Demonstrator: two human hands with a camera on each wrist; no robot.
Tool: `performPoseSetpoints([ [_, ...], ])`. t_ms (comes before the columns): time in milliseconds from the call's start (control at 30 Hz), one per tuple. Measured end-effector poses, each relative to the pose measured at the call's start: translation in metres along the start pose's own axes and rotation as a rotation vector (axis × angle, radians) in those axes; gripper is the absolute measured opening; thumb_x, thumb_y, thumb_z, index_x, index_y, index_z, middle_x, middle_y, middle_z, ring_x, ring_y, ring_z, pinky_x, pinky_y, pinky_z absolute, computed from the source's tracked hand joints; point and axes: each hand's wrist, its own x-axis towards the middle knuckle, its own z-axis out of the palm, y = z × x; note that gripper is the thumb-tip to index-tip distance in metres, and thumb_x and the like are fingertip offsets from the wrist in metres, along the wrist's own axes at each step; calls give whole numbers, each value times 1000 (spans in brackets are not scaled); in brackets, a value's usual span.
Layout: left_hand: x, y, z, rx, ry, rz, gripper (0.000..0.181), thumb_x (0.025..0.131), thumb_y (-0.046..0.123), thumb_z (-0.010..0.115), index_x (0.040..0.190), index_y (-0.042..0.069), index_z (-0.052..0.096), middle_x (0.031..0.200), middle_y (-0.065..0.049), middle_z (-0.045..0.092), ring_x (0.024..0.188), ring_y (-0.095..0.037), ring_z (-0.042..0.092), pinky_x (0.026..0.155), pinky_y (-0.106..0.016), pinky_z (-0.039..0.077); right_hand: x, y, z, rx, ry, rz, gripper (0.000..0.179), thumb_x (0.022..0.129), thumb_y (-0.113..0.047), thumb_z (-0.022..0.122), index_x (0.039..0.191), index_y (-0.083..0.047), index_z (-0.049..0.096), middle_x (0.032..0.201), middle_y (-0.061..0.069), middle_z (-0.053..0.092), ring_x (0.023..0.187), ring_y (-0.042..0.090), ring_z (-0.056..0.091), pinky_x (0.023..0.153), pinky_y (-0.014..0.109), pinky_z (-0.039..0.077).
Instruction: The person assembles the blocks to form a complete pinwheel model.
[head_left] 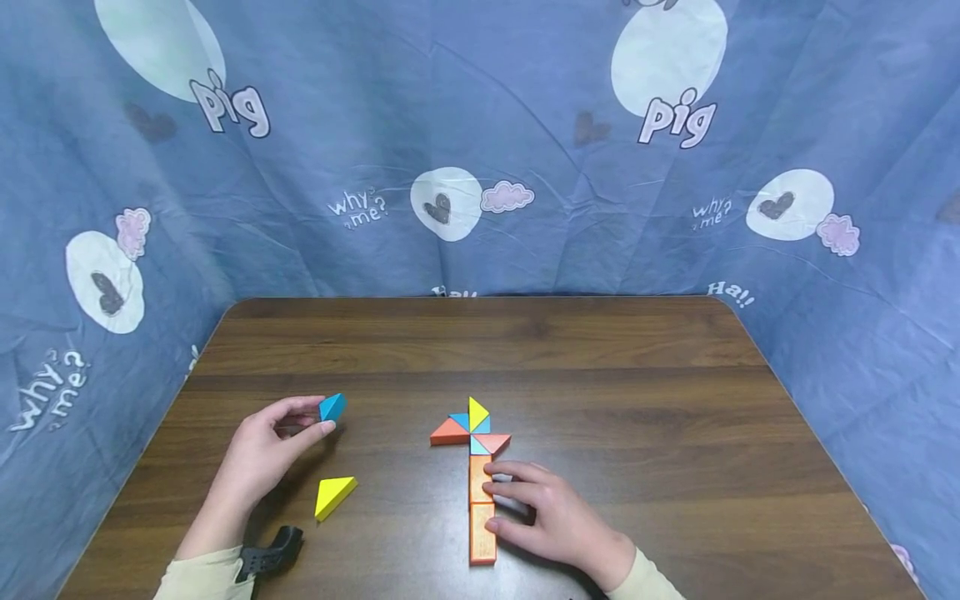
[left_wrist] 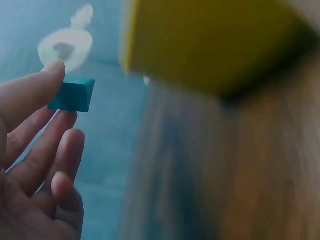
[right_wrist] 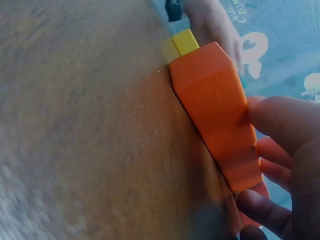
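Observation:
My left hand pinches a blue triangular block between thumb and fingertips, held above the table. Below it lies a yellow triangular block, which looms large and blurred in the left wrist view. My right hand rests its thumb and fingertips along the right edge of two orange rectangular blocks set end to end. At their far end sits a pinwheel of triangular blocks: a yellow one, red ones and blue ones. In the right wrist view, the orange block shows from its side.
The brown wooden table carries all the blocks. A blue printed cloth hangs behind it and along both sides. A black strap circles my left wrist.

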Motion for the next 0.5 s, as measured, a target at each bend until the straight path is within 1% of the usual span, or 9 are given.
performPoseSetpoints([
  [133,-2,22,2,-25,-9,38,42,86,41,77,121,17,69,100,3,70,86,-12,63,69,-22,49,0,0,0,12,-17,22,35,90,-36,73,118,-15,73,133,-5,59,121,10,55,95,30,46],
  [300,-6,48,10,-64,-40,73,42,86,38,78,121,17,69,104,3,70,91,-13,65,73,-24,52,0,-1,-1,26,-33,53,35,90,-37,73,119,-16,73,134,-7,58,122,8,54,96,30,46],
  [400,-8,58,17,-80,-65,88,42,84,37,79,120,19,69,103,6,70,91,-11,65,73,-25,53,0,-1,-1,25,-32,52,35,90,-37,73,118,-16,73,134,-7,58,122,8,54,96,30,46],
  [500,-10,65,25,-100,-75,128,39,83,33,82,118,20,70,99,10,69,88,-8,65,72,-26,53,0,-1,-1,22,-25,42,35,90,-36,73,118,-15,73,133,-6,59,121,9,55,95,31,46],
])
